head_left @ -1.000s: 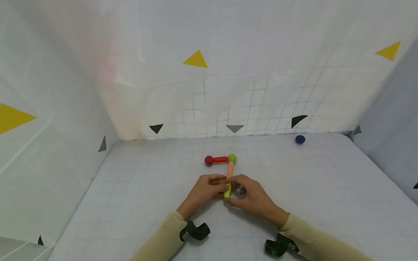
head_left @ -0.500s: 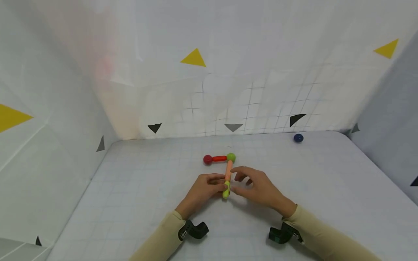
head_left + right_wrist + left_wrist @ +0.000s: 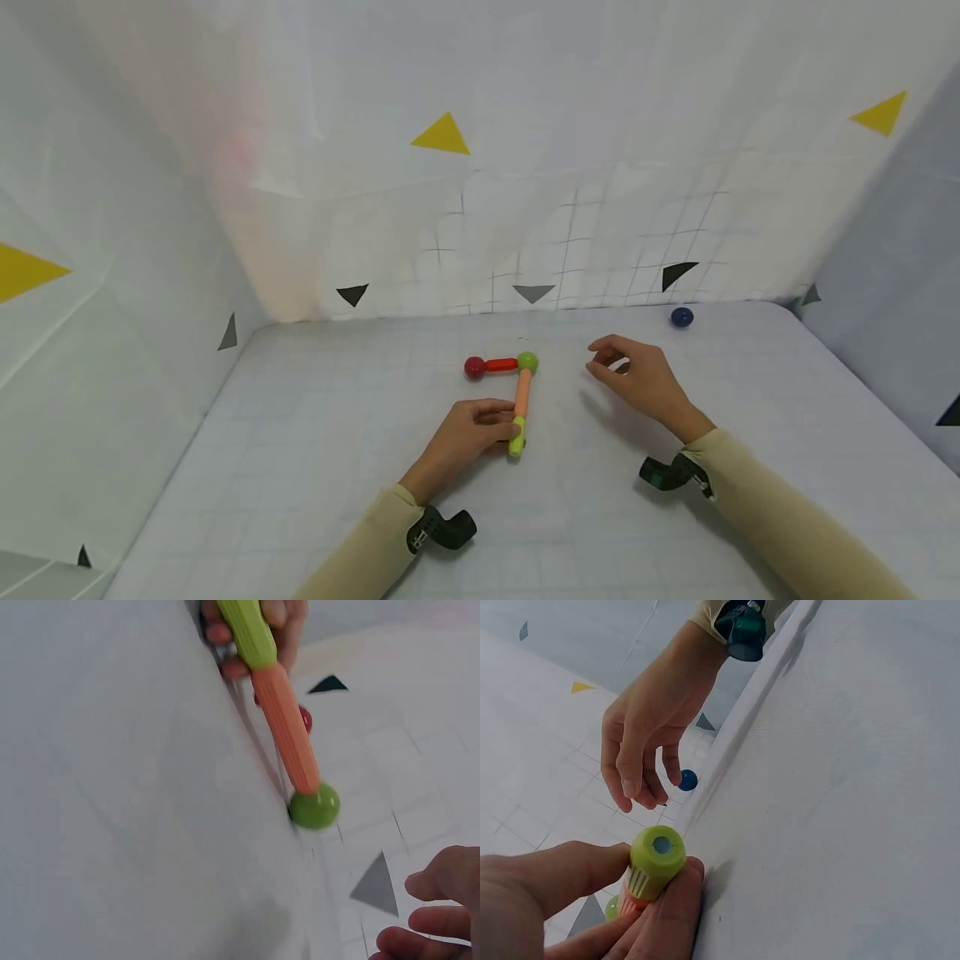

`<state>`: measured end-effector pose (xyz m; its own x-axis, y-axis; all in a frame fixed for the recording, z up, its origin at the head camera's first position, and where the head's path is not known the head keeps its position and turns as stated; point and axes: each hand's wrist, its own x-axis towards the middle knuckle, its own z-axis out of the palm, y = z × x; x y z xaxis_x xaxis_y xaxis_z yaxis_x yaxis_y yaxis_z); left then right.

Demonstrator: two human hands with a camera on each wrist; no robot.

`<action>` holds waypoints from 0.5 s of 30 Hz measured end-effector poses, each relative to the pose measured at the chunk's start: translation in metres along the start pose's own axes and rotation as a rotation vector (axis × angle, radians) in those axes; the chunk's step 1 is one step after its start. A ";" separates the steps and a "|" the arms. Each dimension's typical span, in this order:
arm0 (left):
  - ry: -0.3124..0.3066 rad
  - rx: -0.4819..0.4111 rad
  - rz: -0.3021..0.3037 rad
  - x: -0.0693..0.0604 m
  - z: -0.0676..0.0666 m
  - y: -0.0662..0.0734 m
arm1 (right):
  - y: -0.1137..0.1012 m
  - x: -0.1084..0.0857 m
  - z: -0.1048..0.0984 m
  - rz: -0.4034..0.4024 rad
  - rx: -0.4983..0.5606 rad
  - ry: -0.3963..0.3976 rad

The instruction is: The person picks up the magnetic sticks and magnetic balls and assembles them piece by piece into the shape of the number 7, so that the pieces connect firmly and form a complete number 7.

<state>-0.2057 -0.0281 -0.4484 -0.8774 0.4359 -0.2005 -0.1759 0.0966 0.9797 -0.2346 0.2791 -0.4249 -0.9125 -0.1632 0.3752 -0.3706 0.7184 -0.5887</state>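
My left hand point(image 3: 467, 435) pinches a yellow-green stick point(image 3: 517, 438) between thumb and fingers. Its near end shows a round grey-blue spot in the left wrist view. An orange stick point(image 3: 286, 729) continues from it in line and meets a green ball point(image 3: 527, 362). From that ball a red stick point(image 3: 501, 365) runs left to a dark red ball point(image 3: 475, 367). My right hand point(image 3: 647, 382) hovers above the table to the right of the green ball, fingers loosely bent, holding nothing. A dark blue ball point(image 3: 682, 317) lies beyond it.
The white table point(image 3: 300, 467) carries faint grid lines. White sheeting point(image 3: 390, 225) with yellow, black and grey triangles rises at the back and sides. A dark camera mount sits on each wrist, the left one point(image 3: 450, 530) close above the table.
My right hand has let go of the yellow-green stick and moved away to the right and farther back, toward the blue ball. My left hand keeps its hold in about the same place.
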 end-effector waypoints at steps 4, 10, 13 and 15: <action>0.002 -0.017 -0.004 0.001 0.001 0.000 | 0.017 0.009 -0.011 0.032 -0.023 0.032; 0.006 -0.004 -0.006 0.002 0.003 -0.001 | 0.040 0.018 -0.027 0.060 -0.069 0.138; 0.007 0.007 -0.002 0.003 0.004 0.000 | 0.051 0.022 -0.036 0.069 -0.090 0.183; 0.005 0.006 -0.003 0.003 0.005 0.000 | 0.058 0.023 -0.042 0.078 -0.102 0.201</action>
<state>-0.2065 -0.0226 -0.4494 -0.8792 0.4308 -0.2037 -0.1760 0.1037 0.9789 -0.2703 0.3454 -0.4203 -0.8810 0.0255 0.4724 -0.2720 0.7896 -0.5500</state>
